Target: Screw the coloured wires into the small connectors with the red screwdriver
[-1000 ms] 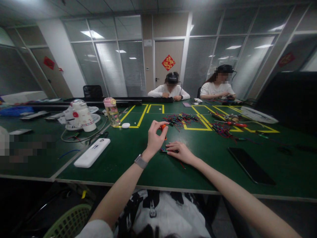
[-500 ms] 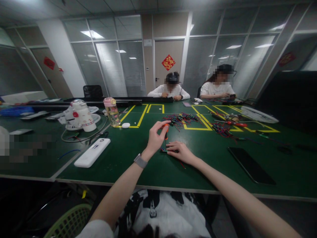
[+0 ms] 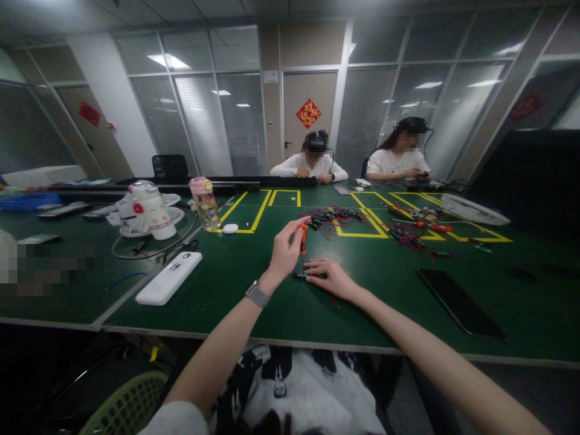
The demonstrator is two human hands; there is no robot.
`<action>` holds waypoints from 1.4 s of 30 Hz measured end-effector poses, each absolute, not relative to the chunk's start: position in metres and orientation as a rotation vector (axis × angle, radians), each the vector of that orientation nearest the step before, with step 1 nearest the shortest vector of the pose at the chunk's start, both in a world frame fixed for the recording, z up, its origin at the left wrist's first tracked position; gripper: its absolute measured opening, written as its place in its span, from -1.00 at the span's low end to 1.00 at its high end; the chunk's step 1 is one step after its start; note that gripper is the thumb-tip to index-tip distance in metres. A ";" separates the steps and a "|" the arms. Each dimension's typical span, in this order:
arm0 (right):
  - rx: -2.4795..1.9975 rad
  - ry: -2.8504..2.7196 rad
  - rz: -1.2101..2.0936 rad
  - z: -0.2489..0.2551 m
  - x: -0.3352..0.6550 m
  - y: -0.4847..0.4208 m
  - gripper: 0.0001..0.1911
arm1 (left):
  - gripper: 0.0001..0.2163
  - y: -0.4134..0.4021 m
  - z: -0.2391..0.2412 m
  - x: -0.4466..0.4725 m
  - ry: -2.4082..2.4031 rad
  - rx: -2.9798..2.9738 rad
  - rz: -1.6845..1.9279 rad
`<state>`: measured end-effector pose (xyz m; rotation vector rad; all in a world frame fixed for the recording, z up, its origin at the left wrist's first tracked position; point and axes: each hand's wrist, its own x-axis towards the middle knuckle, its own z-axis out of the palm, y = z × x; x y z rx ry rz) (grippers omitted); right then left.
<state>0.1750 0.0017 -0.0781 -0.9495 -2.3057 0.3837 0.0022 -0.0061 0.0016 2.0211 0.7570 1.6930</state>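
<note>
My left hand (image 3: 285, 248) is closed around the orange-and-black handle of a screwdriver (image 3: 303, 240). The tool stands nearly upright, and its thin shaft reaches down to a small green circuit board (image 3: 299, 275) on the table. Fingers of my right hand (image 3: 333, 279) press on the board's right end and pin it to the tabletop. From under that hand a red wire (image 3: 334, 301) trails out. Just beyond my hands lies a pile of similar boards with red and dark wires (image 3: 333, 219).
A second wire pile (image 3: 406, 237) lies to the right, near red-handled tools (image 3: 435, 226). A dark phone (image 3: 460, 302) is at right, a white power bank (image 3: 170, 279) at left. Behind it stand a pink-lidded bottle (image 3: 205, 205) and white cups (image 3: 151, 211). Two people sit across the table.
My left fingers have shifted slightly on the screwdriver handle, and more of the handle shows. My right hand and the board stay in place.
</note>
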 end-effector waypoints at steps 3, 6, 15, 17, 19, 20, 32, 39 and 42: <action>-0.948 -2.305 0.382 -0.078 0.175 0.002 -0.77 | -0.76 -0.007 0.003 0.002 0.779 2.033 1.717; -0.944 -2.297 0.383 -0.079 0.175 0.002 -0.77 | -0.80 -0.008 0.004 0.003 0.824 2.068 1.751; -0.932 -2.292 0.365 -0.077 0.175 0.001 -0.78 | -0.78 -0.012 0.006 0.003 0.861 2.098 1.733; -0.934 -2.292 0.367 -0.077 0.175 0.001 -0.78 | -0.74 -0.012 0.006 0.003 0.809 2.089 1.713; -0.935 -2.290 0.372 -0.077 0.175 0.001 -0.78 | -0.74 -0.011 0.006 0.003 0.781 2.062 1.696; -0.935 -2.291 0.373 -0.077 0.176 0.001 -0.79 | -0.75 -0.010 0.005 0.003 0.782 2.050 1.689; -0.942 -2.302 0.358 -0.077 0.176 0.001 -0.80 | -0.79 -0.008 0.005 0.003 0.783 2.060 1.714; -0.945 -2.303 0.364 -0.078 0.176 0.001 -0.79 | -0.81 -0.008 0.005 0.004 0.787 2.070 1.750; -0.940 -2.300 0.368 -0.079 0.176 0.001 -0.78 | -0.90 -0.007 0.004 0.004 0.873 2.060 1.845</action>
